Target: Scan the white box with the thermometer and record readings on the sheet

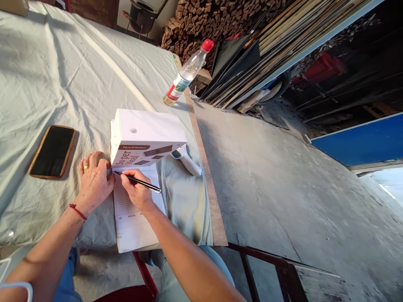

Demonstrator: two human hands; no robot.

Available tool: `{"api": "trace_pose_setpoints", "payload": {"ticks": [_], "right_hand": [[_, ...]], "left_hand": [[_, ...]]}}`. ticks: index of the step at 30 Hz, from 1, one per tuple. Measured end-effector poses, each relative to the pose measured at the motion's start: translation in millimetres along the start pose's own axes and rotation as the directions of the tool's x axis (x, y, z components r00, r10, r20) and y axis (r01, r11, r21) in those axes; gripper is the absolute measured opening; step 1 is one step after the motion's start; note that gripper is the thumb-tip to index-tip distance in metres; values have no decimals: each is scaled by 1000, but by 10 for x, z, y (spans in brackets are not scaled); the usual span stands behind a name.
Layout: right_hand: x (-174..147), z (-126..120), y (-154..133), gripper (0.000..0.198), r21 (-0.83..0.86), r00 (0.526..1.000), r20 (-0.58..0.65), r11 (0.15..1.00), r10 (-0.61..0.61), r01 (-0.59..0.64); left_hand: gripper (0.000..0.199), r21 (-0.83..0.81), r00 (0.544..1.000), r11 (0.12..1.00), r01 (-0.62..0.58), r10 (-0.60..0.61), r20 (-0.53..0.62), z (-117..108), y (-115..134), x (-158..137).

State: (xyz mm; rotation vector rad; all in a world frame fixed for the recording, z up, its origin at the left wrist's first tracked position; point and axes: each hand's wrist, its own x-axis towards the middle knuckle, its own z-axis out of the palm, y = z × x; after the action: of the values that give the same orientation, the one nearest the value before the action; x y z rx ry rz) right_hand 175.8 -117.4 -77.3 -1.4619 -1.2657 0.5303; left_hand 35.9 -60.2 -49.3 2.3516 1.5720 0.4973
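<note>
Pen to paper at the table's near edge

A pale cloth (63, 75) drapes the whole table, giving a soft bed for the work, and a white box (146, 136) sits on the far end of the printed form (134, 222), seemingly weighting it so it cannot slide. The form overhangs the near edge, right in front of the person. The left hand (93, 181) lies flat, fingers loosely curled against the sheet's left margin, pinning it. The right hand (137, 191) has its fingers closed around a black pen (137, 181), tip touching the top lines just below the box. A phone (53, 152) lies face up to the left, well apart; a thermometer-like device (188, 159) rests just beside the box; a red-capped bottle (186, 75) stands farther off
</note>
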Motion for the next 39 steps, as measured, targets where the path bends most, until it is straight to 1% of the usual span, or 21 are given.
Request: {"api": "trace_pose_setpoints", "payload": {"ticks": [7,11,18,23,27,30,33,39], "right_hand": [[-4,1,4,21,-12,1000,9,1000,-16,16],[-2,4,13,22,-28,1000,19,1000,-1,2],[-8,11,-3,22,-16,1000,-18,1000,-8,8],[-9,15,2,23,-19,1000,-3,1000,8,-8],[-8,11,7,23,-23,1000,6,1000,8,-8],[-7,6,0,23,-18,1000,-19,1000,15,-16],[-6,6,-7,23,-16,999,-34,1000,3,-4],[-6,6,3,20,-19,1000,-9,999,-26,26]], "left_hand": [[15,-3,1000,1000,-9,9,3,-8,5,-5],[15,-21,1000,1000,-6,6,-4,-5,3,-4],[17,6,1000,1000,1,-1,15,-23,15,0],[17,20,1000,1000,13,-14,26,-34,28,4],[16,6,1000,1000,8,-8,14,-25,19,3],[15,-9,1000,1000,8,-8,8,-21,15,3],[15,1,1000,1000,11,-11,24,-26,18,6],[17,22,999,1000,19,-20,40,-36,19,9]]}}
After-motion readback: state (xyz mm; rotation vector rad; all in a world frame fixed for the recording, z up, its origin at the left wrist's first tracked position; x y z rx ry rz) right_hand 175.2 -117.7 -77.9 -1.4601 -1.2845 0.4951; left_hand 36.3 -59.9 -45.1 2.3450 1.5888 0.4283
